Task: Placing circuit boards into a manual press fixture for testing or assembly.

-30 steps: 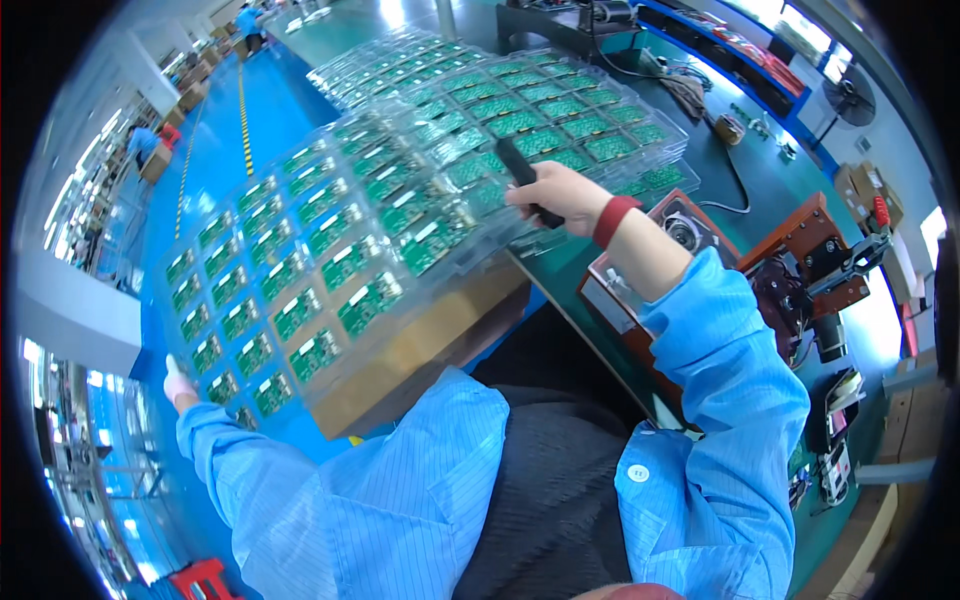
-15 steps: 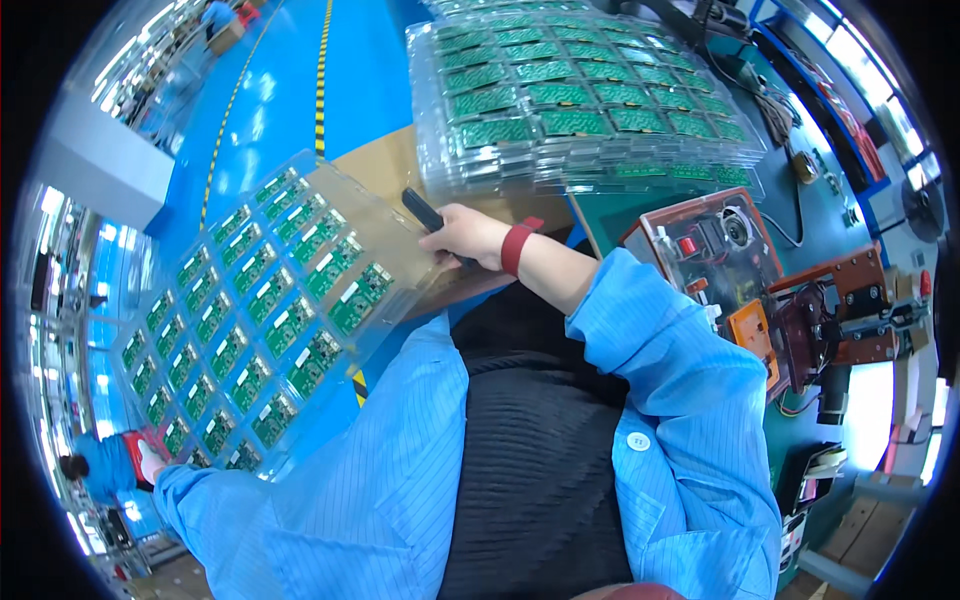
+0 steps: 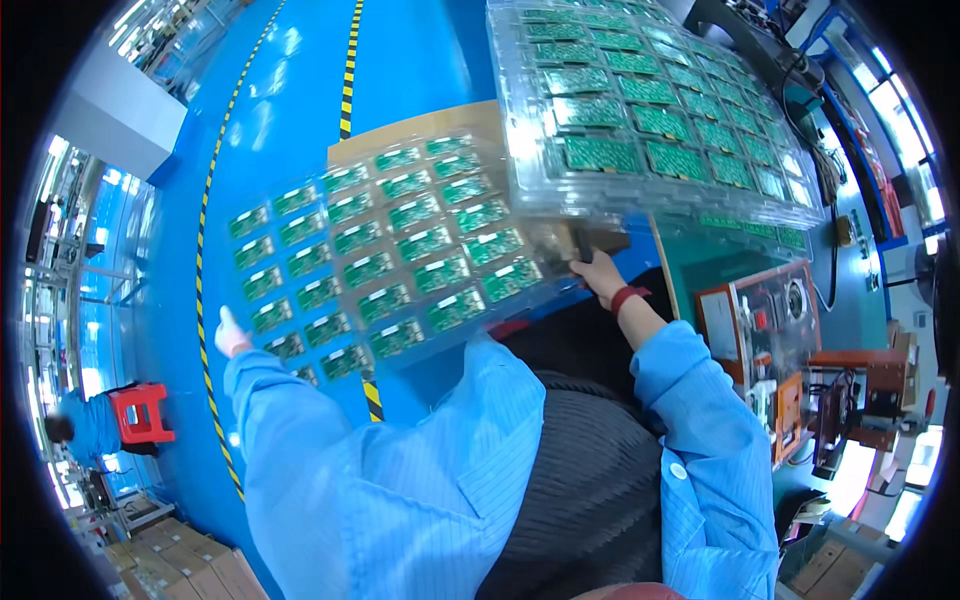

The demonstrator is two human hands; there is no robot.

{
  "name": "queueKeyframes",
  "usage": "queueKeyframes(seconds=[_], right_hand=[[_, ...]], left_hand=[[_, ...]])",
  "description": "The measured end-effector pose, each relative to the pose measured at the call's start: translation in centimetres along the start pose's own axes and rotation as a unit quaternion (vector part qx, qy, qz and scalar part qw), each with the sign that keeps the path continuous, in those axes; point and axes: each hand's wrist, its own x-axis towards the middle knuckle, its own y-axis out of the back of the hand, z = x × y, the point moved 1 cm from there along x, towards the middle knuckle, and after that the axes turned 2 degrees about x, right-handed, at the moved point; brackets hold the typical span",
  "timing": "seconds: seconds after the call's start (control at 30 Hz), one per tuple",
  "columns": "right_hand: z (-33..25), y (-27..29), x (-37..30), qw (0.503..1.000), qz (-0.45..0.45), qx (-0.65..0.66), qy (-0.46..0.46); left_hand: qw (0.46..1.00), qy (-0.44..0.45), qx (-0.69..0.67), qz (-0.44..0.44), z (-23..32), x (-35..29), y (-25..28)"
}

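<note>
A clear plastic tray (image 3: 333, 228) with rows of green circuit boards is held flat and slightly tilted in front of me. My left hand (image 3: 232, 335), in a pale glove or finger covers, is closed at its left edge. At the tray's right edge my right hand (image 3: 600, 280), with a red band on the wrist, grips a short black bar-like object (image 3: 582, 243) and seems to hold the tray corner too. What the bar is I cannot tell. Right of the tray rises a tall stack of similar filled trays (image 3: 640, 185), on the green bench.
A cardboard box (image 3: 420, 125) lies beneath the tray's far side. An orange-framed test fixture (image 3: 760, 320) stands on the green bench (image 3: 690, 245) at right. Yellow-black tape (image 3: 348, 90) marks the blue floor. Far left, a person sits by a red stool (image 3: 142, 412); cartons (image 3: 180, 565) are below.
The tray has swung away from my left side, to the right and over the cardboard box, and is more level. Both hands moved with it. The whole view has shifted.
</note>
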Motion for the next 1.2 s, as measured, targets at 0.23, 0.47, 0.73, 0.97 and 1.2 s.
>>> queueKeyframes(seconds=[0.23,0.47,0.73,0.97,1.2], right_hand=[[1.6,3.3,16.1,0.953,-0.13,0.27,-0.044],[-1.1,0.0,23.3,0.989,-0.12,0.079,-0.038],[-1.7,-1.6,23.6,0.985,-0.107,-0.138,-0.011],[-2.8,-3.7,19.0,0.957,-0.023,-0.288,0.017],[-9.9,-0.8,0.2,0.937,-0.187,-0.166,0.246]], left_hand=[[0.998,-0.005,-0.025,-0.06,3.9,5.8,-24.2],[0.983,-0.018,0.117,-0.14,2.9,10.2,-37.1],[0.95,0.13,0.121,-0.258,3.5,10.4,-38.7],[0.871,0.3,-0.011,-0.388,6.5,7.3,-33.4],[0.898,-0.383,-0.116,-0.181,26.4,-18.7,-37.6]])
